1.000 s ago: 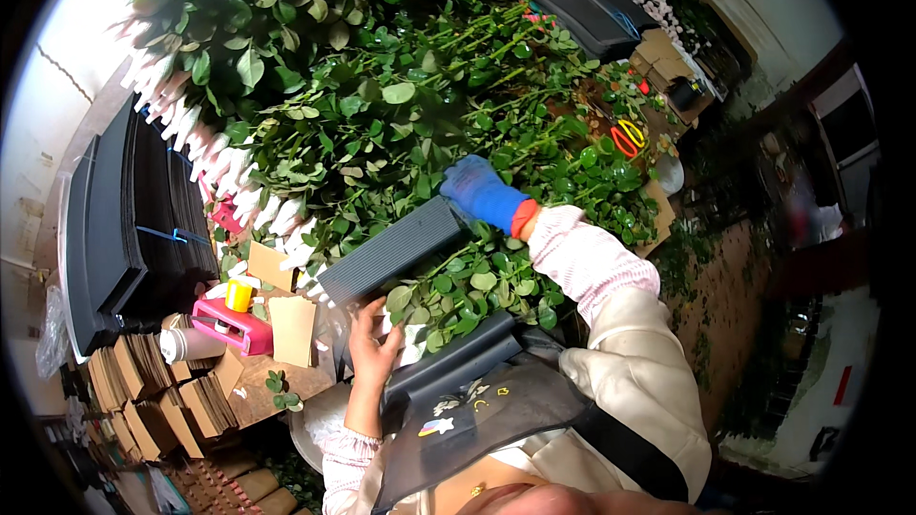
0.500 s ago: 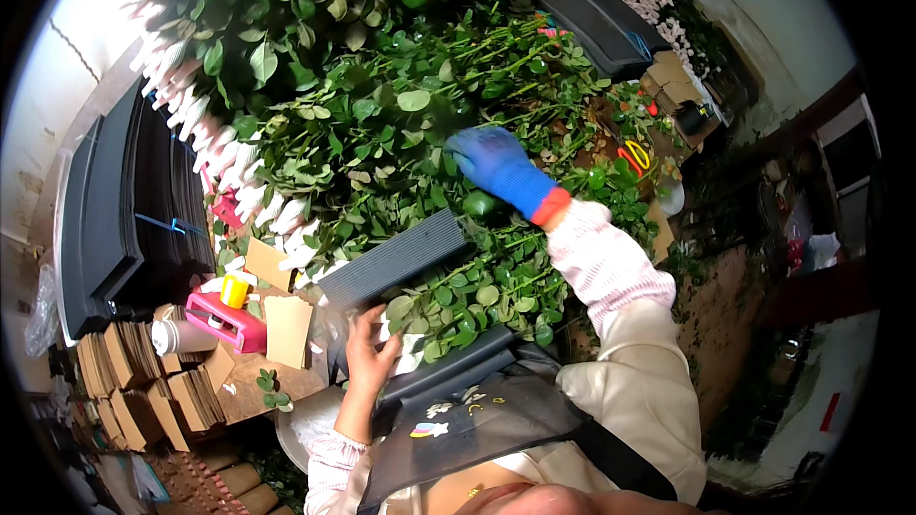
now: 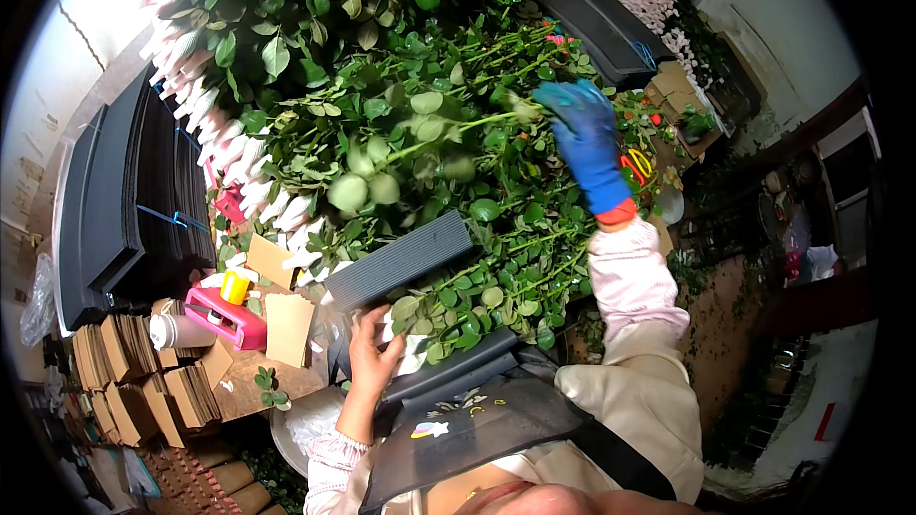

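Observation:
My right hand, in a blue glove with a red cuff, is closed on a leafy green stem above the pile at centre right. The stem's leaves hang toward the left and are blurred. My bare left hand is low and left of centre, thumb apart from the fingers. Its fingertips touch the lower left end of a grey ribbed board; something white shows beside them. Between that board and a dark folded sheet at my apron lie more leafy stems.
A big heap of leafy stems has pale sleeved flower heads along its left side. Dark sheets, a pink tool, a pale cup and cardboard pieces are at left. Yellow-and-red scissors lie at right.
My right hand has come up and to the right out of the foliage, drawing a leafy stem with it. My left hand stays by the ribbed board.

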### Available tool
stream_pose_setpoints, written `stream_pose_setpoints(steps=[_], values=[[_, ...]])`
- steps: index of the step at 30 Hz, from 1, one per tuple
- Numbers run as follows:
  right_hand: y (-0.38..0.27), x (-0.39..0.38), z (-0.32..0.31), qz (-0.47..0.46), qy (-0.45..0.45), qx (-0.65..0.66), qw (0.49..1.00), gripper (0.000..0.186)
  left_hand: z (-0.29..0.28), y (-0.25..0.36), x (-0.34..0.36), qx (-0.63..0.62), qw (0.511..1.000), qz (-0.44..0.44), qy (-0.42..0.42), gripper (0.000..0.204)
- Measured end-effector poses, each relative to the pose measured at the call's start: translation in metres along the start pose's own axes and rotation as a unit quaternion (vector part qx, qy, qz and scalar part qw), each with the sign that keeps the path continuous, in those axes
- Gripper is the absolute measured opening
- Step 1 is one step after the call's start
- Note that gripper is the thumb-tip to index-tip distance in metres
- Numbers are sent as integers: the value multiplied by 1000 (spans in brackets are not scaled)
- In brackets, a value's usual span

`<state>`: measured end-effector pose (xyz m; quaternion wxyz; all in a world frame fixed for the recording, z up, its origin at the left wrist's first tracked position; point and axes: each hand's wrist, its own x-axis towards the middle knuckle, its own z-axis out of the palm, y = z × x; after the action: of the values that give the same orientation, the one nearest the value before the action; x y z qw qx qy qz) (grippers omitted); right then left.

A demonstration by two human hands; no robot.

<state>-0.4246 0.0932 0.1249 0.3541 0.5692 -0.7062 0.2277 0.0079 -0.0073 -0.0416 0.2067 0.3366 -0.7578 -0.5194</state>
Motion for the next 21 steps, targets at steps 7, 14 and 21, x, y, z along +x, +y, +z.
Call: stream_pose_setpoints(steps=[7, 14, 21], values=[[13, -93, -64, 97, -268, 266, 921, 33, 0, -4, 4, 102, 994, 46, 6, 54], [-74, -123, -24, -6, -411, -64, 910, 35, -2, -9, -1, -41, 997, -60, 8, 64], [-133, -79, -41, -2, -433, 39, 901, 48, 0, -11, 1, 30, 999, 24, 9, 57]])
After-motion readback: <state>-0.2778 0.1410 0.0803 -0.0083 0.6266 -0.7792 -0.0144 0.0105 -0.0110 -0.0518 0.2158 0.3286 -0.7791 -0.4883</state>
